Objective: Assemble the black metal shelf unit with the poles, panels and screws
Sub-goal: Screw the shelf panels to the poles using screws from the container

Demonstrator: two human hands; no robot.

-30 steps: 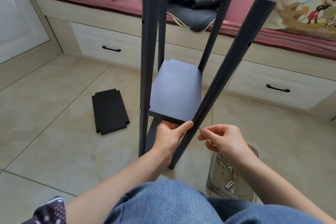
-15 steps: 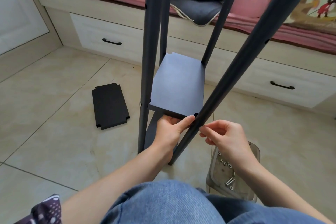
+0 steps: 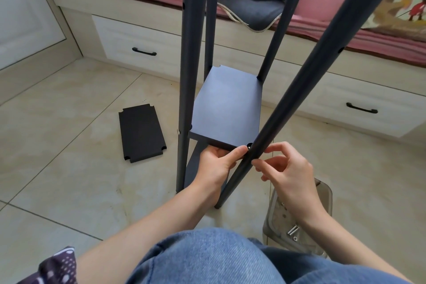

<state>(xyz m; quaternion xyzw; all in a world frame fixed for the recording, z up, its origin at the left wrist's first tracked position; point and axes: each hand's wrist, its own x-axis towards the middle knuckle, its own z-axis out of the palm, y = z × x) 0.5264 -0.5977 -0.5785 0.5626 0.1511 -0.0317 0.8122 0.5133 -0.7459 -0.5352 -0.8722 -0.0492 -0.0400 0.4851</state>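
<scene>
From the head view I am seeing my left hand (image 3: 215, 163) gripping the shelf panel (image 3: 227, 108) at its near corner, while my right hand (image 3: 285, 168) is pinching against the leaning pole (image 3: 299, 97) there, spare panel (image 3: 141, 132) lying on the floor

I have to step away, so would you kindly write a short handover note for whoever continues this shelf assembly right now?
Left hand grips the near corner of the mounted panel.
Right hand pinches at the leaning front pole by that corner; whether it holds a screw is hidden.
Done: four poles up, panel seated between them.
Left: fix this corner, then fit the spare panel lying on the floor. Screws are in the clear tray.
</scene>
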